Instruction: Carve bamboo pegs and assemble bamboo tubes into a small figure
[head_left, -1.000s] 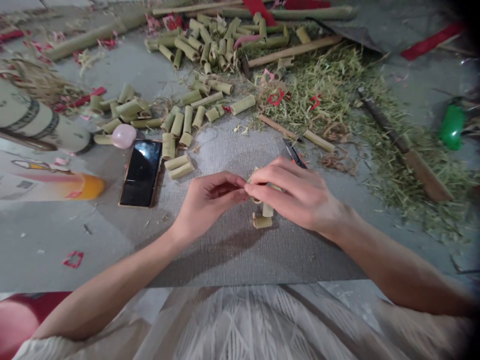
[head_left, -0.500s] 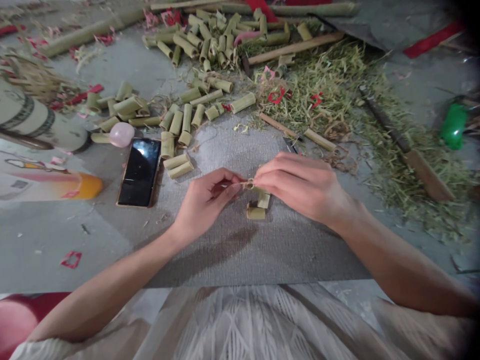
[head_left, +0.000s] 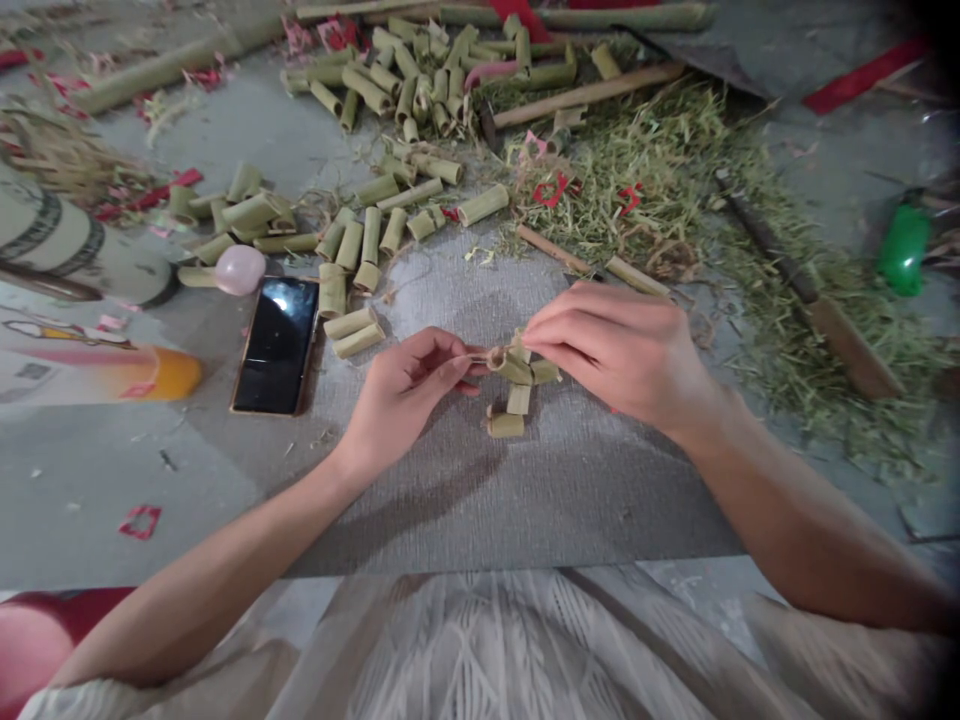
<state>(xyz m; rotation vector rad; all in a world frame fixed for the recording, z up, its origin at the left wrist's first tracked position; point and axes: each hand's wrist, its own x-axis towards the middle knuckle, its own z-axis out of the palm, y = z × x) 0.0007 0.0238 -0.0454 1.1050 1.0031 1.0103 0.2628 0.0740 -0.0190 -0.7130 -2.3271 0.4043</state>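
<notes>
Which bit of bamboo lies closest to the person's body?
The short bamboo piece lying sideways at the bottom of the cluster between left hand and right hand; every other is farther away.

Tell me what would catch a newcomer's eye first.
Probably the bare left hand, pinching thin beige twine, and the bare right hand at small pale-green bamboo pieces, mid-picture. Beyond lies a heap of short green bamboo tubes. A black rectangular phone lies left, a glossy green object far right.

Looked glossy and glassy on the phone (head_left: 276, 345), shiny and plastic-like on the green object (head_left: 904, 250). Appeared matt and woody on the cut bamboo pieces (head_left: 517, 374), rough and fibrous on the string (head_left: 478, 357), cloth-like on the grey tabletop (head_left: 450, 530).
</notes>
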